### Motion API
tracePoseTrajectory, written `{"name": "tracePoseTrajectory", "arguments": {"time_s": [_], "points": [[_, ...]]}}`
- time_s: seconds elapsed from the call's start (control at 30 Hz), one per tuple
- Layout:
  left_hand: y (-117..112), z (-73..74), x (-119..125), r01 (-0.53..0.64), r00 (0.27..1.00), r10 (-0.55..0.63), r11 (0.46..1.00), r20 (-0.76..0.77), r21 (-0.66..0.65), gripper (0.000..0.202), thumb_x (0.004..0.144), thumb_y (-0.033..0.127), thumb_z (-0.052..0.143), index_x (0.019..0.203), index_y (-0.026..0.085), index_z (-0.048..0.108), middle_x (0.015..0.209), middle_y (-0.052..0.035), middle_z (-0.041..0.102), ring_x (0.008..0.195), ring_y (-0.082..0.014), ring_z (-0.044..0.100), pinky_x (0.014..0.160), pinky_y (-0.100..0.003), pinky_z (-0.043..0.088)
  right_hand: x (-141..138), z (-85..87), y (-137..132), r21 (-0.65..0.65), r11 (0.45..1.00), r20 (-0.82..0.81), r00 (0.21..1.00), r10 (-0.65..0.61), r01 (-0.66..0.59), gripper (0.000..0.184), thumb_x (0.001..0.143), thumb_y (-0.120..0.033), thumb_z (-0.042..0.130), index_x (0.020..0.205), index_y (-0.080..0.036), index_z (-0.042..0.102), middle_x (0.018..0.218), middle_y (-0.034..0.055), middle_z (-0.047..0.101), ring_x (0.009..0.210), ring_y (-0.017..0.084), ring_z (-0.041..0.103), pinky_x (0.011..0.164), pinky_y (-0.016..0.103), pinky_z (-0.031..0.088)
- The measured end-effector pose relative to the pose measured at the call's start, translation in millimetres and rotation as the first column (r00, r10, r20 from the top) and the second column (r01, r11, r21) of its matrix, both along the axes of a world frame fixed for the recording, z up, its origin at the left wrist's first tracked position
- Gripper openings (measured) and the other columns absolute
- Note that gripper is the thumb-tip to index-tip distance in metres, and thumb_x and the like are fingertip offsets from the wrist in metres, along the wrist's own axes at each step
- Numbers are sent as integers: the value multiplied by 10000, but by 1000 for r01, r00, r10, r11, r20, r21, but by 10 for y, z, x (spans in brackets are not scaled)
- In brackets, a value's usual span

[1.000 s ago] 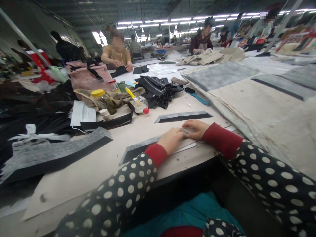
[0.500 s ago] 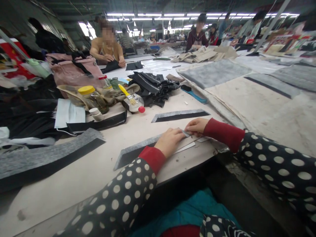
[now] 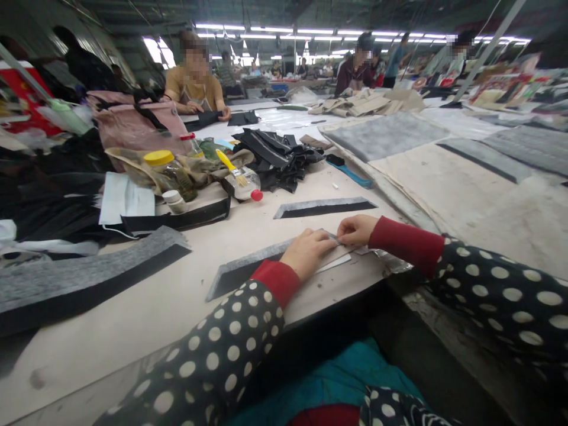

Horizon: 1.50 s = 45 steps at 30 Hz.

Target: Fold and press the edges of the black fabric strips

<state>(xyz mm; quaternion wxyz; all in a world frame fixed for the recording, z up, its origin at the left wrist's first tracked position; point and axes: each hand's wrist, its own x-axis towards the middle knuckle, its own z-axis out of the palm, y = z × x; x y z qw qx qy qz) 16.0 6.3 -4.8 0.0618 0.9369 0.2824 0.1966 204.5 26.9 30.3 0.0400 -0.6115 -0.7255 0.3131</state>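
A grey-and-black fabric strip [image 3: 242,269] lies on the worktable in front of me. My left hand [image 3: 308,251] rests palm down on it, fingers stretched out and covering its middle part. At the strip's right end my right hand [image 3: 356,229] is closed in a pinch on the edge, its fingertips close to those of my left hand. The pinched edge itself is mostly hidden. A thin white strip [image 3: 335,263] sticks out from beneath my left hand on the near side. Just beyond my hands lies a second grey-and-black strip [image 3: 326,207], touched by neither.
A larger grey-and-black strip [image 3: 89,275] lies at the left. Behind are a face mask [image 3: 126,200], a yellow-lidded jar [image 3: 166,171], a yellow-handled brush [image 3: 231,165] and a black fabric pile [image 3: 277,157]. A layered sheet edge [image 3: 399,195] borders the right. Opposite, a person [image 3: 195,83] handles black fabric.
My right hand has curled its fingers slightly more at the strip's end. My left hand stays pressed on the strip. The view has shifted a little.
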Motion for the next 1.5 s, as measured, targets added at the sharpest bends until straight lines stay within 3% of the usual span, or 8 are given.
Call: {"name": "tracePoseTrajectory", "arguments": {"time_s": [0.33, 0.47, 0.57, 0.93, 1.1, 1.3, 1.4, 1.5], "points": [[-9, -1, -5, 1, 1000, -1, 1000, 16, -6, 265, 875, 252, 352, 1048, 242, 553, 1039, -18, 550, 896, -143, 451, 835, -291, 378, -78, -71, -242, 228, 974, -34, 999, -1, 9, 204, 651, -178, 489, 803, -130, 615, 621, 0, 576, 556, 102, 511, 534, 202, 403], [-12, 6, -2, -2, 1000, 2, 1000, 8, -13, 260, 871, 236, 359, 1039, 233, 558, 1032, -20, 553, 894, -144, 454, 840, -292, 377, -89, -161, -327, 475, 877, 74, 996, 48, -78, 204, 655, -130, 473, 784, -135, 631, 681, 23, 568, 598, 110, 501, 580, 216, 402], [-13, 15, 2, -8, 1000, 8, 1000, 9, -19, 254, 867, 222, 365, 1032, 230, 557, 1038, -14, 556, 904, -140, 457, 848, -287, 374, -98, -223, -352, 572, 808, 136, 988, 77, -142, 214, 664, -98, 452, 769, -138, 634, 705, 33, 557, 625, 116, 503, 615, 221, 403], [-26, 20, 16, -50, 999, 50, 999, -14, -20, 247, 855, 164, 361, 1052, 193, 508, 1044, -21, 556, 947, -134, 460, 880, -291, 366, -184, -252, -551, 573, 724, 454, 884, 110, -384, 239, 724, -67, 416, 832, -109, 625, 794, 94, 555, 765, 185, 477, 740, 291, 381], [-62, 34, -3, -36, 999, 37, 999, -37, 16, 279, 852, 160, 374, 1090, 210, 510, 1075, -14, 542, 933, -142, 443, 873, -282, 377, 2, -259, -538, 582, 719, 310, 921, 236, -380, 318, 717, -81, 405, 944, -122, 624, 844, 89, 571, 804, 183, 503, 771, 298, 401], [-74, 65, -3, -42, 997, 43, 999, -57, 22, 283, 847, 151, 370, 1086, 200, 516, 1075, -20, 549, 930, -154, 445, 871, -296, 379, -2, -248, -259, 509, 846, 49, 987, 154, -157, 278, 740, -153, 419, 873, -159, 662, 790, 69, 605, 735, 155, 553, 710, 271, 436], [-119, 103, 1, -34, 996, 36, 999, -77, 23, 283, 843, 148, 370, 1084, 187, 512, 1093, -27, 552, 941, -151, 464, 870, -293, 378, -61, -302, -227, 517, 834, -57, 964, 258, -193, 291, 768, -217, 392, 852, -169, 667, 745, 75, 608, 737, 169, 561, 708, 291, 444], [-118, 77, 8, -14, 997, 15, 1000, -76, 16, 272, 828, 153, 386, 1071, 181, 505, 1078, -29, 569, 954, -139, 490, 872, -283, 376, -87, -474, -208, 574, 810, -194, 940, 281, -123, 308, 760, -229, 373, 827, -195, 672, 723, 88, 611, 714, 187, 568, 695, 324, 456]]}}
